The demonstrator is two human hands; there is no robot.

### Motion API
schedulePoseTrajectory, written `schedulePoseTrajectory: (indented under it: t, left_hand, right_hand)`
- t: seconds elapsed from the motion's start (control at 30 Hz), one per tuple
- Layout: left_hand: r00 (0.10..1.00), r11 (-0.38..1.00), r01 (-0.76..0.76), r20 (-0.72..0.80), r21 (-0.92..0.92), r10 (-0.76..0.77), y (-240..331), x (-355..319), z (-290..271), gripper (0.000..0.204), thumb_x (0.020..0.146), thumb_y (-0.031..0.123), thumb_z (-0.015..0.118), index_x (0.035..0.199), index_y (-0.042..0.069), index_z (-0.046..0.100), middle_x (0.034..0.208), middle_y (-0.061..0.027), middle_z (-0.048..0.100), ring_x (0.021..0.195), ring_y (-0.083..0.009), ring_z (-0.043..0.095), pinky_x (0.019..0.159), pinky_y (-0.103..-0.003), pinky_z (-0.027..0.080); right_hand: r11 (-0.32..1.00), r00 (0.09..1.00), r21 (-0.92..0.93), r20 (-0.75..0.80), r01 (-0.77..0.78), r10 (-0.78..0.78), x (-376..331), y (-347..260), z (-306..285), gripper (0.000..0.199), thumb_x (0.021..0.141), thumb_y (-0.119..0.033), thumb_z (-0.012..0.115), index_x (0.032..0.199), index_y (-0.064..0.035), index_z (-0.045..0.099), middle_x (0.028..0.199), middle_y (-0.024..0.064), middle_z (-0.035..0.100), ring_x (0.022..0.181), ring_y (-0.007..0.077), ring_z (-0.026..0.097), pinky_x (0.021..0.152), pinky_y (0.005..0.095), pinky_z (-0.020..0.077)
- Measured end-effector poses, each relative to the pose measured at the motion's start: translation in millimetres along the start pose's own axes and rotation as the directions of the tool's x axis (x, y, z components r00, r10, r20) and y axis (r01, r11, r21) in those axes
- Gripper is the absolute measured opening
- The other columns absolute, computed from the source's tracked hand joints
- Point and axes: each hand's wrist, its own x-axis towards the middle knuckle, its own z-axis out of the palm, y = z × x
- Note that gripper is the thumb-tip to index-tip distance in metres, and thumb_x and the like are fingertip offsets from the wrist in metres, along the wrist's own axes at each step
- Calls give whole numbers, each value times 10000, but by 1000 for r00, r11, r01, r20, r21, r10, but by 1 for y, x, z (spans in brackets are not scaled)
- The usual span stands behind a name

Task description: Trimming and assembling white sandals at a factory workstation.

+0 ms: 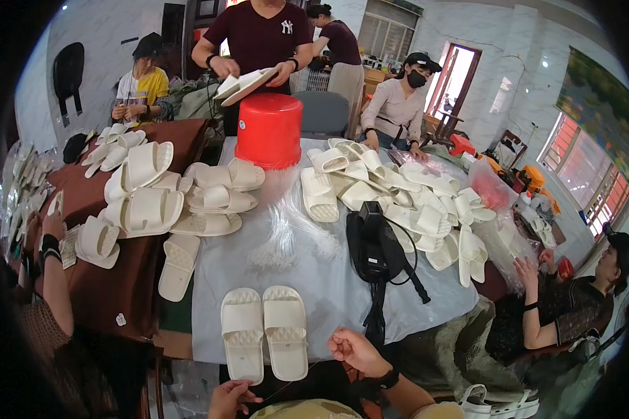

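Note:
A pair of cream slide slippers, the left slipper (243, 349) and the right slipper (286, 342), lies side by side at the near edge of the table, toes pointing away from me. My left hand (232, 399) is at the heel of the left slipper, fingertips pinched together. A faint thin strand seems to run from these fingers up toward the right. My right hand (360, 353) is raised to the right of the pair, fingers curled closed; what it holds, if anything, is too small to make out.
A red bucket (269, 129) stands at the far side by a bundle of clear plastic strands (283, 223). Slipper piles (398, 188) lie right and left. A black strapped bag (374, 244) sits right of centre. Several people work around the table; one holds slippers (244, 85).

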Motion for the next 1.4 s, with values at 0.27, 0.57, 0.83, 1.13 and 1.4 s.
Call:
schedulePoseTrajectory:
  t: [0.27,0.57,0.83,1.13,1.4]
  left_hand:
    - [961,957,-267,45,-112,273,31,35,8,408,869,170,502,1204,-41,403,747,-82,542,499,-196,581,342,-224,382]
    - [945,935,-317,32,-161,326,65,56,30,393,858,106,469,1236,38,385,736,-54,525,407,-139,472,352,-230,354]
    - [920,892,-391,-76,-226,384,74,82,47,74,857,90,464,913,58,500,672,-31,529,370,-109,409,340,-222,326]
    - [913,890,-392,19,-231,407,72,96,44,90,842,66,454,778,37,511,646,-25,519,395,-86,373,337,-201,263]
    - [889,877,-457,-36,-149,457,66,101,52,163,874,133,461,763,44,539,555,-4,478,382,-83,401,341,-214,291]
  right_hand:
    - [993,994,-37,-3,111,-111,-9,-7,17,151,889,-217,433,812,-88,436,715,30,493,589,123,455,543,226,348]
    - [858,939,-395,236,328,-250,39,-43,63,228,905,-231,466,986,-18,461,715,22,480,612,96,470,572,224,392]
    - [679,973,-710,228,189,-33,185,-42,75,271,865,-217,461,998,10,527,642,33,509,488,112,454,435,255,364]
    - [16,965,-982,186,186,188,211,-28,107,396,737,-386,575,759,6,628,557,80,524,422,140,422,393,275,321]
    - [315,966,-928,242,201,95,226,-13,87,255,710,-255,614,782,-13,646,562,40,526,436,110,412,397,247,314]
